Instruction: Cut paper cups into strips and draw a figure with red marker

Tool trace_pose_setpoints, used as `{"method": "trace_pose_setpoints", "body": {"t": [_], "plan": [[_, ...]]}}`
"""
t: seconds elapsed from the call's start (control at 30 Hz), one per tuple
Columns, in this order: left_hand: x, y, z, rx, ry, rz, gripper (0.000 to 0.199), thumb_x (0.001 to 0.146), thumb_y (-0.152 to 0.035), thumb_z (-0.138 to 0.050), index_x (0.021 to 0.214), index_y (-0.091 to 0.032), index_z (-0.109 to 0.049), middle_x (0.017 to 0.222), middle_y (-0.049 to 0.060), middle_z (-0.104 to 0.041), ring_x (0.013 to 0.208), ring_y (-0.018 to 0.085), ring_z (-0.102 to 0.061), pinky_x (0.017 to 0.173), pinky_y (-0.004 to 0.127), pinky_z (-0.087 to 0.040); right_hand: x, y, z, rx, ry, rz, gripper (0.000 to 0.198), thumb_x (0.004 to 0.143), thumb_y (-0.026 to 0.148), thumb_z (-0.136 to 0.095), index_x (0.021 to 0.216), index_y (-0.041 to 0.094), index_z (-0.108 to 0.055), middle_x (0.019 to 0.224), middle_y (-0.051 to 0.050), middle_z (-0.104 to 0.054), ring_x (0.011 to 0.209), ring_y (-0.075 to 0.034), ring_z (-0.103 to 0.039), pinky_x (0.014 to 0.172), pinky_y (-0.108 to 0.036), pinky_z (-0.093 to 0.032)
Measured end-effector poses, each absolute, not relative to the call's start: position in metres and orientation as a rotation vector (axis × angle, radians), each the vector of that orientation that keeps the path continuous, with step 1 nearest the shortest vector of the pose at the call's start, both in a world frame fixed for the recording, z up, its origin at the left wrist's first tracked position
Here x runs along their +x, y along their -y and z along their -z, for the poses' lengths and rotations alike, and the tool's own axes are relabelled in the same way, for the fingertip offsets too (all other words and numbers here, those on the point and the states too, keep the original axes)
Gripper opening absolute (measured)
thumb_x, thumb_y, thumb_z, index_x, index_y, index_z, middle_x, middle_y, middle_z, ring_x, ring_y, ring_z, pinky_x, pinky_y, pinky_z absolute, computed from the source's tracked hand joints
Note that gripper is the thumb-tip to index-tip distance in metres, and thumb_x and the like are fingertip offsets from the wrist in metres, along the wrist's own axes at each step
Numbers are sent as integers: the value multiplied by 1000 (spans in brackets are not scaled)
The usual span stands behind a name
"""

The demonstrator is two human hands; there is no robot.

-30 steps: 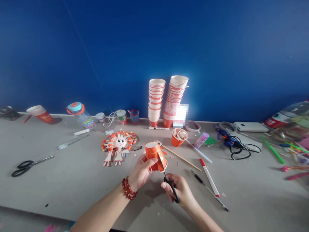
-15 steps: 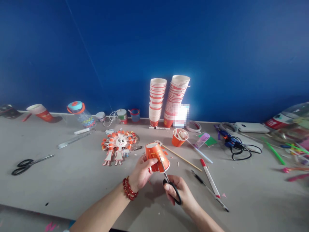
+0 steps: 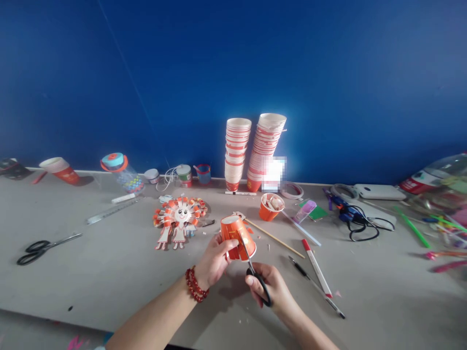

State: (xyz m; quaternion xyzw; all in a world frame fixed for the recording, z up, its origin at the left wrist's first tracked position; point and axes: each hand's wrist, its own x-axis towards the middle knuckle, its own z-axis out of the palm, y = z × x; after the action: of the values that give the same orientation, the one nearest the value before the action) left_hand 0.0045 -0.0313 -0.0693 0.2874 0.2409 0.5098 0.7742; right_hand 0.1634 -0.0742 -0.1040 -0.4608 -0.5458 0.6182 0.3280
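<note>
My left hand [image 3: 216, 257] grips an orange paper cup [image 3: 233, 231] turned upside down, its thumb on the side and the fingers hidden behind. Slits run up the cup's wall from the rim. Black-handled scissors [image 3: 260, 287] are in my right hand [image 3: 273, 287], fingers through the loops. The blades lie against the cup's side, pointing up toward its base; how far apart they are is hard to see. Just left of the cup lies a paper doll figure [image 3: 182, 216] with orange and white curled strips around its head.
Behind stand two tall stacks of paper cups [image 3: 238, 150] and an orange cup [image 3: 269, 210] holding scraps. A wooden stick [image 3: 275, 238], a red marker [image 3: 316, 267] and a pen [image 3: 315, 287] lie to the right. Other scissors [image 3: 45, 248] rest far left; a glue gun [image 3: 346, 211] with its cord lies right.
Both hands stay almost in place. The scissors' handle loops have shifted slightly left at the cup's side, and the view has moved a touch.
</note>
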Motion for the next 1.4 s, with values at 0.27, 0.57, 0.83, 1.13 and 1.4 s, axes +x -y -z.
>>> {"method": "trace_pose_setpoints", "body": {"t": [0.27, 0.57, 0.83, 1.13, 1.4], "plan": [[4, 30, 70, 619, -551, -1109, 18, 78, -20, -70, 94, -13, -72, 93, 9, -73, 86, 21, -67, 80, 33, -53, 166, 73, 109, -1268, 1439, -1548, 64, 64, 82, -61, 58, 22, -42, 38, 6, -44, 32, -7, -35, 36, -21, -20], [7, 33, 71, 655, -591, -1068, 16, 76, -21, -71, 90, -13, -71, 80, 6, -71, 72, 16, -66, 71, 28, -52, 166, 73, 109, -1238, 1410, -1547, 62, 65, 80, -63, 59, 21, -43, 38, 7, -42, 32, -7, -33, 36, -21, -20], [7, 32, 74, 660, -636, -1050, 14, 74, -21, -72, 86, -13, -70, 79, 5, -71, 71, 16, -65, 71, 28, -51, 166, 73, 107, -1211, 1409, -1576, 61, 67, 79, -62, 62, 20, -46, 38, 5, -47, 32, -7, -35, 38, -21, -23], [7, 33, 72, 648, -648, -1037, 14, 73, -22, -72, 85, -15, -71, 79, 6, -72, 70, 18, -65, 70, 29, -51, 167, 73, 113, -1263, 1432, -1499, 61, 68, 79, -60, 58, 22, -39, 38, 7, -40, 33, -6, -32, 36, -21, -20], [8, 33, 69, 653, -601, -1055, 15, 73, -23, -73, 84, -13, -72, 80, 6, -71, 72, 17, -65, 71, 29, -51, 166, 75, 111, -1268, 1437, -1520, 59, 69, 77, -62, 60, 22, -43, 37, 6, -43, 32, -8, -33, 38, -22, -21]]}}
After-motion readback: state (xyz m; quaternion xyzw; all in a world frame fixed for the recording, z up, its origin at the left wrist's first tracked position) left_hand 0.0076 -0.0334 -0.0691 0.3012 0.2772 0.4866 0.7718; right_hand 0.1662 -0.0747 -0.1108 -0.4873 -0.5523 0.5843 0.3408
